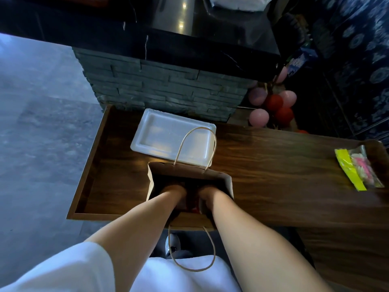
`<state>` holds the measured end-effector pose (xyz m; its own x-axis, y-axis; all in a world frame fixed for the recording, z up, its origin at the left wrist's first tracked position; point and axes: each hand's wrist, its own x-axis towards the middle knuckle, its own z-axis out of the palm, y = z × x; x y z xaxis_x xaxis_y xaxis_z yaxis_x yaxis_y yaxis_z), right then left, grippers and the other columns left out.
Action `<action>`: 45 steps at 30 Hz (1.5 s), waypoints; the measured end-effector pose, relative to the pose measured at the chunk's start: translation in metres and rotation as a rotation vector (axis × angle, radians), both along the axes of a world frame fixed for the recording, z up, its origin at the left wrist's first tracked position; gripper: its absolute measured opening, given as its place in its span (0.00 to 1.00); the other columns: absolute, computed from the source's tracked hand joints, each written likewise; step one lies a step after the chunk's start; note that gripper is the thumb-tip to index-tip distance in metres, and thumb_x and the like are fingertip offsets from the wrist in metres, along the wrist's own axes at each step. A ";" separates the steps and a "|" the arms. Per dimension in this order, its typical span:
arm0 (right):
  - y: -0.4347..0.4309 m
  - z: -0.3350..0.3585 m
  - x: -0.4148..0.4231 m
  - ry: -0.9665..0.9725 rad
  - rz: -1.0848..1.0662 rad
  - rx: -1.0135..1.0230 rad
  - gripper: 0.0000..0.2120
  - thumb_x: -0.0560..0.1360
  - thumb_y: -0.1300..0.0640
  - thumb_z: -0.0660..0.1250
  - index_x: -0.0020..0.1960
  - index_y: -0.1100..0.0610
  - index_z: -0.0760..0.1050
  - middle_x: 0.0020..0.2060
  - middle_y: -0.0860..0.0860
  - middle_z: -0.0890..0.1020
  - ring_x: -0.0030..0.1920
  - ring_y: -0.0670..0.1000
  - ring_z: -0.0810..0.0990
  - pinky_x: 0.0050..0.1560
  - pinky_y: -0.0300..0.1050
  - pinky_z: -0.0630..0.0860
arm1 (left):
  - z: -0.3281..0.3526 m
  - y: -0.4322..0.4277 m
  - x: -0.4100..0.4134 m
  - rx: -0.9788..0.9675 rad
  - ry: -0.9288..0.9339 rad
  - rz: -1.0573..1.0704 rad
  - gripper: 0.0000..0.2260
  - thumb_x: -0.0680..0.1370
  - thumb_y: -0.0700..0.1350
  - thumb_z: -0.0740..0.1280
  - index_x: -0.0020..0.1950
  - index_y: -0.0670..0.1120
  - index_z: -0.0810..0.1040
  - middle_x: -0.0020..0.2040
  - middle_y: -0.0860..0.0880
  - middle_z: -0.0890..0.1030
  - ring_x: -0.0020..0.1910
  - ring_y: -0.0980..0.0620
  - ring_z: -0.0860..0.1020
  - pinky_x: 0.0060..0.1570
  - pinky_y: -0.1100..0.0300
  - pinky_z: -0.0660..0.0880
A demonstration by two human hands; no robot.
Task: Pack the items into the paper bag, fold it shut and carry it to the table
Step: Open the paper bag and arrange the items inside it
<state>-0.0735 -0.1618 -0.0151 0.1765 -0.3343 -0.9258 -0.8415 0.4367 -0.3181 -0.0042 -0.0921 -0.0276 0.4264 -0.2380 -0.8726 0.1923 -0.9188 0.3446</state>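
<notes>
Inside the paper bag [223, 186] on the table [273, 165], both hands [176, 192] sat buried, grip unreadable; rough pushing could tear it.

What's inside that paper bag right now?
Both hands, left hand and right hand, reach down into the paper bag. Something red shows between the wrists; the rest is too dark and covered to identify.

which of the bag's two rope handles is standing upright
The far twisted-paper handle on the brown paper bag arches upright in front of the white foam tray; the near handle hangs down toward the person.
</notes>
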 end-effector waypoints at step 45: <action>-0.019 0.018 -0.028 -0.088 -0.367 -0.061 0.23 0.74 0.44 0.62 0.65 0.53 0.73 0.64 0.56 0.76 0.61 0.58 0.75 0.65 0.55 0.72 | 0.022 -0.006 0.014 -0.046 0.300 0.287 0.16 0.80 0.47 0.60 0.64 0.41 0.75 0.57 0.39 0.81 0.56 0.40 0.80 0.63 0.44 0.74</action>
